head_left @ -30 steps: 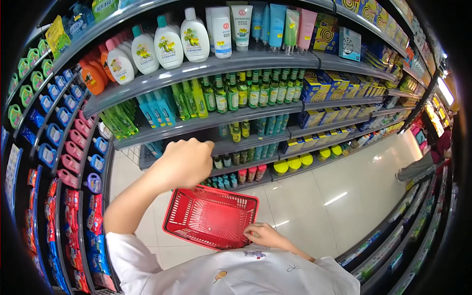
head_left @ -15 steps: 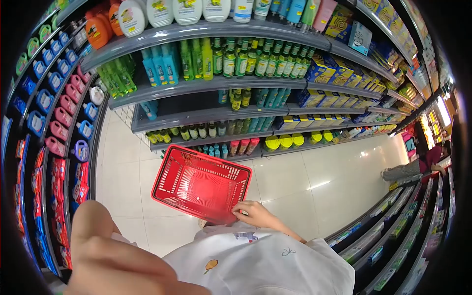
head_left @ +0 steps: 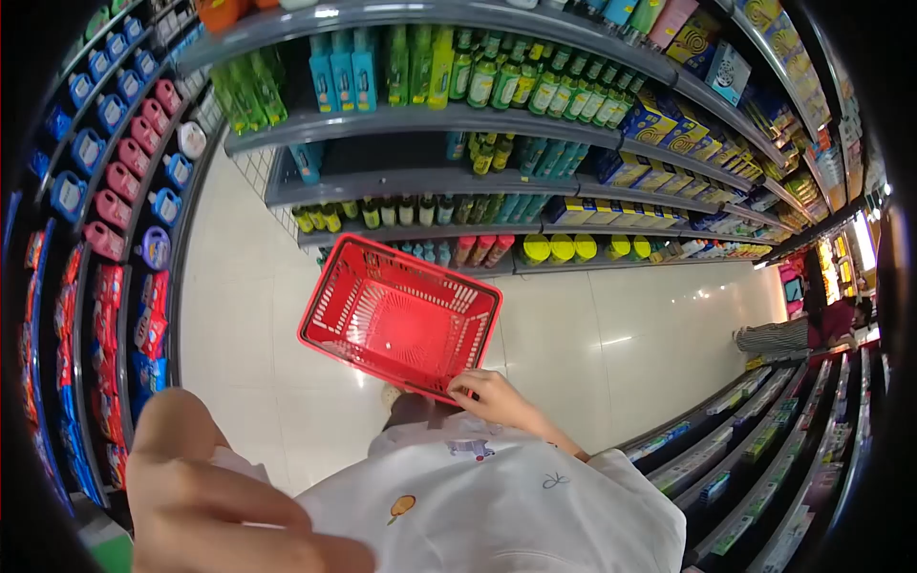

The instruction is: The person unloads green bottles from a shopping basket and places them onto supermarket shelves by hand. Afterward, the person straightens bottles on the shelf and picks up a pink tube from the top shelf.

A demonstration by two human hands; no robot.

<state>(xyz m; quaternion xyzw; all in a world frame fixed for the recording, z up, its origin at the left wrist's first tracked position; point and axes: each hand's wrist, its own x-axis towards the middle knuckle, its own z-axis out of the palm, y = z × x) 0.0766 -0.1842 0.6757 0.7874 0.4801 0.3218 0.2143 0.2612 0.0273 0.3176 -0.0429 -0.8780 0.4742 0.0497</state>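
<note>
A red plastic shopping basket (head_left: 406, 286) hangs in front of my body, tilted so that its inside faces up at me. It holds no goods, and slotted openings run round its walls. My right hand (head_left: 482, 393) is closed on its near right rim. My left hand (head_left: 239, 525) looms very large and blurred at the lower left, close to the camera. Its fingers look bent, but they are partly cut off by the lower edge. I see no object in it. My left arm is bent, the elbow (head_left: 177, 411) pointing forward.
Shelves ahead carry green glass bottles (head_left: 544, 86), blue bottles (head_left: 342, 76) and yellow-lidded tubs (head_left: 564, 248). Pink jugs (head_left: 113, 208) and red packets (head_left: 107, 315) line the left shelves. More shelving (head_left: 764, 449) stands at right. Far right, a person (head_left: 821, 325) is beyond the tiled floor (head_left: 611, 315).
The view has tipped downward, so the front shelves sit higher. The basket appears slightly higher and further right, still in my right hand. More of my legs and a shoe shows.
</note>
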